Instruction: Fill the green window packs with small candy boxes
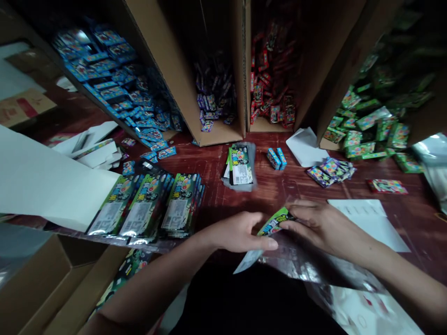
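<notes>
While I am bending over the surface [213,204], I am holding a green and black packet [271,225] up in front of my tummy, near the close edge. My left hand [239,231] is gripping its lower part, with the thumb lying across the front. My right hand [319,224] is pinching its top end between thumb and fingers.

Just past my hands, a flat packet [241,165] is lying on some clear bags [252,186]. Two little blue boxes [277,158] are sitting side by side to the right of it. A bit more to the right, a bunch of purple packs [331,172] is lying together, and one red pack [387,186] is resting alone. A sheet of white paper [373,221] is lying beside my right hand.

Over on my left, three piles of green and black packets [145,204] are standing in a row.

At the back, big cardboard boxes [205,137] are leaning open toward me. From left to right, they are holding heaps of blue packs [118,90], purple ones, red packs [274,100] and green packs [363,135]. Some blue and green ones are spilling out.
</notes>
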Motion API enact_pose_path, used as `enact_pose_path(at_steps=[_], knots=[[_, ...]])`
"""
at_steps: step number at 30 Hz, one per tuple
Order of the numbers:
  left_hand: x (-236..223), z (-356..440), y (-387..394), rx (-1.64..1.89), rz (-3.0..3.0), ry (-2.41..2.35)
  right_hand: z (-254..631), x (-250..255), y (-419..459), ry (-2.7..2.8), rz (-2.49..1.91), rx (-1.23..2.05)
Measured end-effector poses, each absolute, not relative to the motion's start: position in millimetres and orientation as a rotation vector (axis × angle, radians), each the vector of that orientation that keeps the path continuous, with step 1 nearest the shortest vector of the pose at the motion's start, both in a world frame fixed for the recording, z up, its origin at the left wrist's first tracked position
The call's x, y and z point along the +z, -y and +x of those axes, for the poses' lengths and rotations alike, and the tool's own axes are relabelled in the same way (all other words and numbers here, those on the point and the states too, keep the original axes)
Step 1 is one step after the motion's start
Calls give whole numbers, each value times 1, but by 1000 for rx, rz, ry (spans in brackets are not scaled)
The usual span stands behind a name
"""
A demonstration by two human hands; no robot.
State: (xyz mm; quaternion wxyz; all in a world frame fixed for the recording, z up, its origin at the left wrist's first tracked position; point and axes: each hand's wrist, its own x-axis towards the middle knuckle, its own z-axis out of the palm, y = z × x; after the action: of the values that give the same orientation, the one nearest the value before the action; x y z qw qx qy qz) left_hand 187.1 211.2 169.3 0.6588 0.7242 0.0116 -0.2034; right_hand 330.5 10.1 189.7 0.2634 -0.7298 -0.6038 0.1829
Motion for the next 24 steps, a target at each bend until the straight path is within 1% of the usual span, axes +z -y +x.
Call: enact_pose_path(at_steps=[3, 4, 6, 9, 10, 12, 14, 16, 18, 20, 22, 24], knots=[[166, 188, -208, -447, 1409, -91, 333, 199, -2, 1672, -1835, 666], [164, 188, -206, -427, 1369, -137, 333, 199, 0, 1662, -1826, 672], [160, 189, -201, -333, 1347, -227, 332, 192, 3, 1525, -1868, 566], [148, 192, -194, -70, 1445, -365, 320, 168, -3, 1025, -1917, 277], [142, 194, -191, 23, 1490, -420, 313, 158, -9, 881, -1904, 246], [129, 197, -187, 153, 1565, -531, 298, 139, -23, 752, -1898, 320], [117, 198, -183, 209, 1624, -616, 284, 120, -40, 732, -1995, 392], [112, 195, -180, 199, 1670, -672, 276, 102, -55, 713, -2148, 355], [119, 189, -185, 122, 1756, -665, 275, 84, -66, 718, -2233, 318], [139, 179, -203, 45, 1975, -615, 279, 70, -72, 778, -2239, 351], [169, 171, -240, 3, 2293, -620, 288, 63, -76, 863, -2280, 406], [198, 169, -294, -98, 2567, -787, 303, 67, -83, 1015, -2351, 383]])
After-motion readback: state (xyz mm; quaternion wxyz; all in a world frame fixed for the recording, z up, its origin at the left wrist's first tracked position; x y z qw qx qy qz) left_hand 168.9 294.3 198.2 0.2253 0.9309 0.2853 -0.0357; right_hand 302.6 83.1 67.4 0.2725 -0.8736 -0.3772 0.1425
